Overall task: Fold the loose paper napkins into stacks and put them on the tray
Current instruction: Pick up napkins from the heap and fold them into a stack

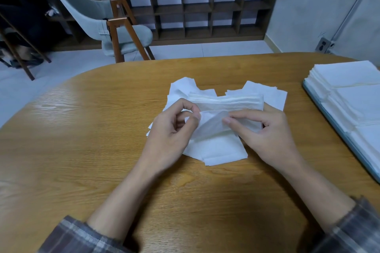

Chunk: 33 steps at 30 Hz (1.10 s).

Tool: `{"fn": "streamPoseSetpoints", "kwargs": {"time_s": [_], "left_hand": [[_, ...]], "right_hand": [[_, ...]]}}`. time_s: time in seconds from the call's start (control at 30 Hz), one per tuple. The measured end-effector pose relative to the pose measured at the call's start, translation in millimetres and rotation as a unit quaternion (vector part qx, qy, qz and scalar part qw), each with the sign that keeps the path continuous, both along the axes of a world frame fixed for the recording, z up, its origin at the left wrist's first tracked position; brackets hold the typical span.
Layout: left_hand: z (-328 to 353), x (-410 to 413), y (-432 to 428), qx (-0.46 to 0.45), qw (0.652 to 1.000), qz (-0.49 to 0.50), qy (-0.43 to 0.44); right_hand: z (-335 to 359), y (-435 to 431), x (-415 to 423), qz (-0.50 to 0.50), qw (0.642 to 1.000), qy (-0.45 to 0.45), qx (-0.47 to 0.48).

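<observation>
Folding step in hand: one napkin (211,127) lifted between both hands above the loose pile (207,98).

The left hand (174,127) pinches the sheet's left edge between thumb and forefinger. The right hand (265,135) pinches its right edge the same way, other fingers curled beneath. The sheet is bowed and appears part-folded, with no crease pressed yet. Judged next: bring the edges together squarely, flatten the fold and set it on a stack. The thin paper is likely to tear or skew if pulled. The pile lies at the centre of the wooden table (82,150). The tray (321,109) sits well apart at the right edge, already bearing several folded stacks (349,80). Beyond the table stand a grey chair (115,26), a dark cubby shelf (205,6) and a wall socket (323,44).
</observation>
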<state>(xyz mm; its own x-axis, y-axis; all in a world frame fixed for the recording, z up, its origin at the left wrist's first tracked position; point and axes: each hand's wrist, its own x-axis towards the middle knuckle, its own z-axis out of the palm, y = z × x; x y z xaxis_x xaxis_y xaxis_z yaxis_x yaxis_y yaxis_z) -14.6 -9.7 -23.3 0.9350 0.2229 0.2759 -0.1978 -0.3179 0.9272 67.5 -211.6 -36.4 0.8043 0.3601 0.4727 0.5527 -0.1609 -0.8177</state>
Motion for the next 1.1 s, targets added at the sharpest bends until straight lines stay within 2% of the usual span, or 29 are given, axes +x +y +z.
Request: {"fn": "streamPoseSetpoints", "kwargs": {"time_s": [0.1,0.23,0.33,0.5,0.63,0.73,0.9,1.1], "left_hand": [[0,-1,4,0.011,1.0,-0.019,-0.011],[-2,-4,2,0.015,0.996,-0.08,0.033],[-4,-1,0,0.028,0.996,-0.067,0.056],[0,2,8,-0.097,0.995,-0.006,0.033],[4,1,12,-0.144,0.989,0.039,-0.002],[6,1,14,-0.129,0.991,0.026,-0.001],[5,1,11,-0.062,0.997,-0.027,0.038],[1,2,9,-0.04,0.998,-0.028,0.043]], "right_hand": [[4,0,0,0.005,0.999,0.043,0.033],[9,-2,4,0.023,0.99,0.107,0.086],[6,-4,9,0.015,0.982,0.15,0.112],[4,-5,14,0.039,0.956,0.233,0.172],[4,-7,14,0.104,0.943,0.291,0.124],[5,-8,11,0.15,0.926,0.331,0.1],[7,-4,8,0.147,0.929,0.334,0.064],[5,-1,5,0.137,0.933,0.33,0.041]]}}
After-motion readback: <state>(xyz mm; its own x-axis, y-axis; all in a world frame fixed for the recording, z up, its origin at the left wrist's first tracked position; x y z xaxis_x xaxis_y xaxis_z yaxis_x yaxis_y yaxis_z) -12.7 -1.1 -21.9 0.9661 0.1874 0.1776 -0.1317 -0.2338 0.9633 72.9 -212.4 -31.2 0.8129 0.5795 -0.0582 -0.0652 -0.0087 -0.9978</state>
